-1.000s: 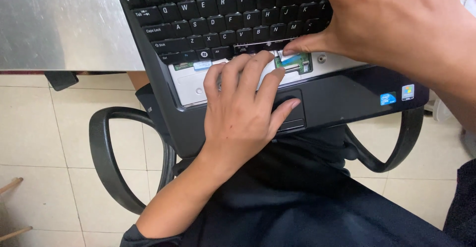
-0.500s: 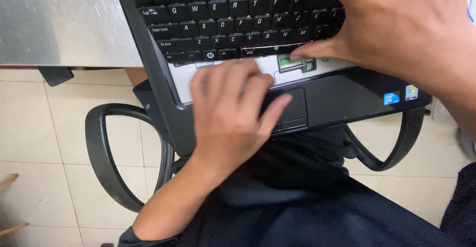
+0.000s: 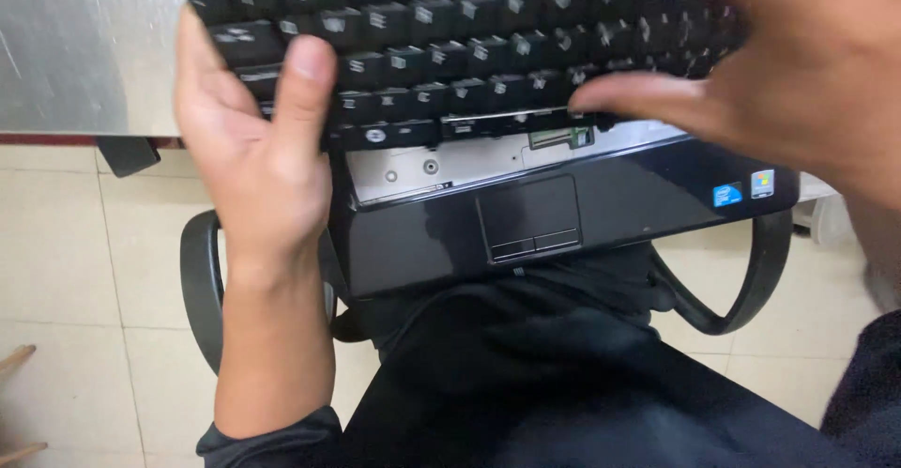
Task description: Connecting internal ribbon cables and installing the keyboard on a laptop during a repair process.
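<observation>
- Black plastic laptop keyboard panel (image 3: pixel 469 64), many square keys: lifted at its near edge off the laptop, lying over the upper half of the machine, which rests on my lap at the bench edge.
- My left hand (image 3: pixel 249 163): at the panel's left end, thumb on top of the keys, fingers out of sight behind the edge; clamped on the keyboard panel.
- My right hand (image 3: pixel 798 83): blurred, spread over the panel's right end, thumb tip at its near edge; I cannot tell whether it grips.
- Glossy black laptop base (image 3: pixel 563 214): bare silver metal tray (image 3: pixel 441 163) exposed under the raised panel, with screw holes and a small green ribbon connector (image 3: pixel 561 138) just beside my right thumb tip.
- Black touchpad with two buttons (image 3: pixel 528 216): centre of the palm rest, untouched.
- Two small coloured stickers (image 3: pixel 743 189): right of the palm rest.
- Grey metal bench (image 3: pixel 80 46): upper left, touching the laptop's far part.
- Black chair armrest loops (image 3: pixel 202 290): either side of my dark trousers (image 3: pixel 563 374).
- Cream tiled floor (image 3: pixel 56 271): below.
</observation>
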